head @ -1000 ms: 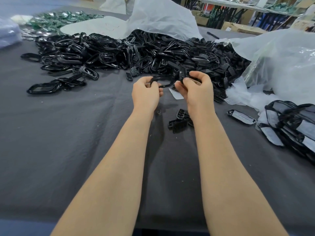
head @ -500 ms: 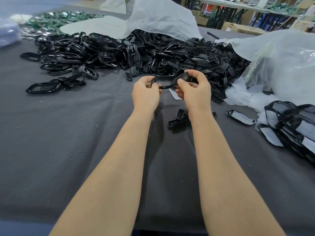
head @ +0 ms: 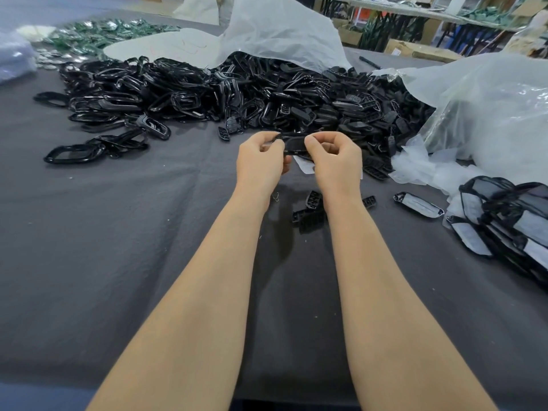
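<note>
Both of my hands hold one black plastic frame piece [head: 294, 143] above the grey cloth table [head: 118, 238]. My left hand [head: 261, 161] pinches its left end and my right hand [head: 335, 161] pinches its right end, fingers curled. The middle of the piece shows between the hands; its ends are hidden by my fingers. A big heap of black plastic frames and inserts [head: 237, 93] lies just beyond my hands. A few small black ribbed inserts [head: 311, 209] lie under my right wrist.
Clear plastic bags [head: 489, 114] bulge at the right, and a white sheet [head: 275, 31] covers the heap's back. Finished parts with grey film [head: 510, 215] pile at the right edge, one [head: 418, 204] lying apart. Green parts [head: 98, 31] lie far left.
My right hand has brought its insert down onto the frame and both hands closed in on the joined piece, now level between them.
</note>
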The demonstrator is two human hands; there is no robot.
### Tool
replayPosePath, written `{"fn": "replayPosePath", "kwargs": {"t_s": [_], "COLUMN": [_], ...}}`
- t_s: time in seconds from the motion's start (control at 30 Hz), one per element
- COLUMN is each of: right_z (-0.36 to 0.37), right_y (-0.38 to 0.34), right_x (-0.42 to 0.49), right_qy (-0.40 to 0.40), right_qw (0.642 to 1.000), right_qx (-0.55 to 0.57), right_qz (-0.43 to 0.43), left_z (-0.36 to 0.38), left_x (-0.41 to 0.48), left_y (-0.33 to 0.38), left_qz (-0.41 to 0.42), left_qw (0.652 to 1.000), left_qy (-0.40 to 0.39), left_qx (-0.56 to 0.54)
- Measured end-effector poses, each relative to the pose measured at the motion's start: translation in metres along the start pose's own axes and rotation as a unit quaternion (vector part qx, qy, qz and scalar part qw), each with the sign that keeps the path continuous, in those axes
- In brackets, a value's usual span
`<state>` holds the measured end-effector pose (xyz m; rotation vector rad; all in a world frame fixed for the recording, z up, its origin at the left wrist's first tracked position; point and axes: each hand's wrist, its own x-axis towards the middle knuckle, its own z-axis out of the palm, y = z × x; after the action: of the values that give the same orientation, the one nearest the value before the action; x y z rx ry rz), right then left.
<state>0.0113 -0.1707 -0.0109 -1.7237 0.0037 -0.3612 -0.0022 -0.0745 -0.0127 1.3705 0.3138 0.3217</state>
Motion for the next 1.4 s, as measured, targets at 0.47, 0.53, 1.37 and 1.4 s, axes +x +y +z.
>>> {"fn": "replayPosePath", "kwargs": {"t_s": [0.47, 0.53, 1.37, 1.4], "right_z": [0.002, 0.003, -0.022, -0.016], "right_y": [-0.003, -0.003, 0.002, 0.004], "right_x": [-0.003, -0.004, 0.011, 0.009], "right_qy": [0.010, 0.005, 0.017, -0.048], "right_qw": [1.000, 1.000, 0.964, 0.952], "right_qx": [-0.008, -0.023, -0.264, -0.299], "right_qz": [-0.005, -0.018, -0.039, -0.042], "left_z": [-0.003, -0.004, -0.009, -0.009], "left_x": [-0.001, -0.001, 0.002, 0.002], "left_y": [-0.004, -0.005, 0.001, 0.002], "left_qz": [0.045, 0.054, 0.066, 0.065], "left_qw": [0.997, 0.995, 0.996, 0.996], "left_qy": [-0.026, -0.013, 0.058, 0.064], "left_qx": [0.052, 0.082, 0.004, -0.005]}}
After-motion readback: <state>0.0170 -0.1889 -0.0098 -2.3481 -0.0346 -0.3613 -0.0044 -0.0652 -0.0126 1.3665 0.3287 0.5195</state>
